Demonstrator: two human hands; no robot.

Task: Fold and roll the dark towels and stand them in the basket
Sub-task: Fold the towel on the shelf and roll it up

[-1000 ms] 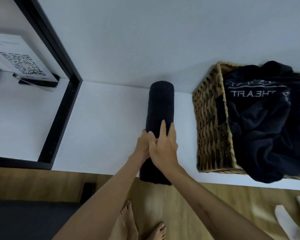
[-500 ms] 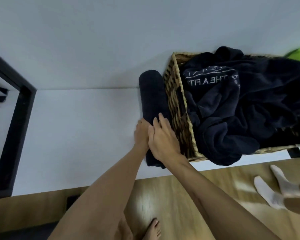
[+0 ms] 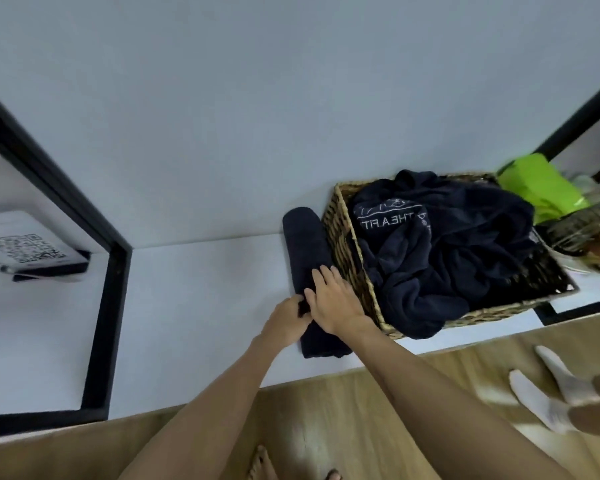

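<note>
A rolled dark towel (image 3: 307, 244) lies on the white shelf (image 3: 194, 306), pressed against the left wall of the wicker basket (image 3: 340, 233). My right hand (image 3: 336, 301) lies across the roll's middle with straight fingers. My left hand (image 3: 286, 318) grips the roll's left side, its fingers curled on the cloth. Loose dark towels (image 3: 444, 258), one with white lettering, fill the basket in a heap and spill over its front rim.
A black frame post (image 3: 108, 306) divides the shelf on the left, with a QR-code card (image 3: 25, 251) beyond it. A bright green item (image 3: 541, 185) and clutter sit right of the basket. Another person's white-socked feet (image 3: 555, 393) stand on the wooden floor.
The rolled towel has slid right from open shelf until it lies against the basket's left wall. Both hands stayed on it, and my view swung right and back.
</note>
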